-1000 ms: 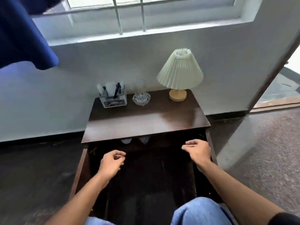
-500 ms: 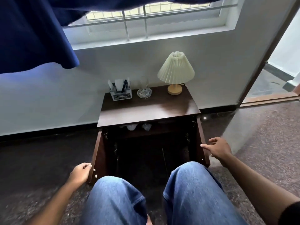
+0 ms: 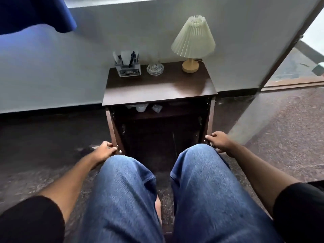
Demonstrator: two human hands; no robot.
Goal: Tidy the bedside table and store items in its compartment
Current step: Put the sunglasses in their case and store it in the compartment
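The dark wooden bedside table [image 3: 157,88] stands against the wall with both doors swung open and its compartment [image 3: 157,137] dark inside. My left hand [image 3: 105,150] curls around the front edge of the left door [image 3: 114,130], by its small knob. My right hand [image 3: 220,140] grips the front edge of the right door [image 3: 211,118]. On top stand a grey pen holder [image 3: 128,68], a glass dish [image 3: 155,68] and a pleated lamp [image 3: 192,41]. Small pale items [image 3: 140,108] lie on the upper shelf inside.
My two knees in blue jeans [image 3: 126,190] fill the foreground right before the compartment. A blue curtain [image 3: 35,13] hangs at the upper left. A door frame [image 3: 287,50] and threshold run along the right, with speckled floor around the table.
Both hands left the compartment's mouth and spread outward to the door edges. The view pulled back, and my knees came into the foreground.
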